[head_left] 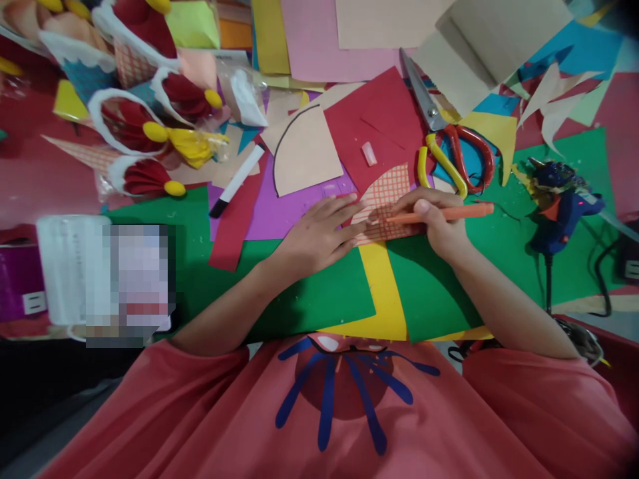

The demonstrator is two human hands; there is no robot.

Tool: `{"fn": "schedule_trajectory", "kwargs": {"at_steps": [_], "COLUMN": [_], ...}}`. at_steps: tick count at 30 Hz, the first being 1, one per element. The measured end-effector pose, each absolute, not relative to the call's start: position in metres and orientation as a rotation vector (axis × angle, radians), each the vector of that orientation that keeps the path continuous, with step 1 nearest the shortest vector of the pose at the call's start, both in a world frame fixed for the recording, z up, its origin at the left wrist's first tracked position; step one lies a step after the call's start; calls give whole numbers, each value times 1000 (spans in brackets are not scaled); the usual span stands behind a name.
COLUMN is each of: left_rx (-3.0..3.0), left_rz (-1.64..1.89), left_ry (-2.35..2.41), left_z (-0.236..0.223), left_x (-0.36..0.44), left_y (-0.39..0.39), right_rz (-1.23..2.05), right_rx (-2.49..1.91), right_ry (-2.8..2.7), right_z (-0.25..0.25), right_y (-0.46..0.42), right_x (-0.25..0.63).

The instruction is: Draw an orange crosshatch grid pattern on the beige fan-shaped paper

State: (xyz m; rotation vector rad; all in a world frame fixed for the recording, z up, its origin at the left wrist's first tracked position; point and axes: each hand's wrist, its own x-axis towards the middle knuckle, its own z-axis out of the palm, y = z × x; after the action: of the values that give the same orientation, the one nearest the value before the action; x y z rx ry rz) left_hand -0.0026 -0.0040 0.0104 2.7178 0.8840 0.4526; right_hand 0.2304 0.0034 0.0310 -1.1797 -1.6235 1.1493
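Observation:
My left hand (319,233) lies flat with fingers spread, pressing down the left edge of a small tan paper piece with an orange grid drawn on it (384,196). My right hand (436,223) grips an orange pen (459,213) held almost level, its tip on the gridded piece. The piece rests on green (434,293), yellow and purple sheets of craft paper just in front of my chest.
Red-and-yellow-handled scissors (449,150) lie behind my right hand. A blue glue gun (562,206) with its cord sits at right. A tan quarter-circle cutout (304,153), a black-tipped white marker (237,181) and finished paper cones (140,126) lie at back left. A white roll (64,266) stands at left.

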Motion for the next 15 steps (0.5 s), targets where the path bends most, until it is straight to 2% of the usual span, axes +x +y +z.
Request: {"fn": "schedule_trajectory", "kwargs": {"at_steps": [8,15], "left_rx": [2731,2702], "left_rz": [510,481], "left_ry": [707,706], "left_z": [13,15], "left_x": [1,2], "left_y": [-9,-10], "right_rz": [1033,1067], "right_rx": [-1289,-1338], "right_ry": [-1640,-1700], "right_z": [30,28], "right_y": [6,8], "right_x": [230,229]}}
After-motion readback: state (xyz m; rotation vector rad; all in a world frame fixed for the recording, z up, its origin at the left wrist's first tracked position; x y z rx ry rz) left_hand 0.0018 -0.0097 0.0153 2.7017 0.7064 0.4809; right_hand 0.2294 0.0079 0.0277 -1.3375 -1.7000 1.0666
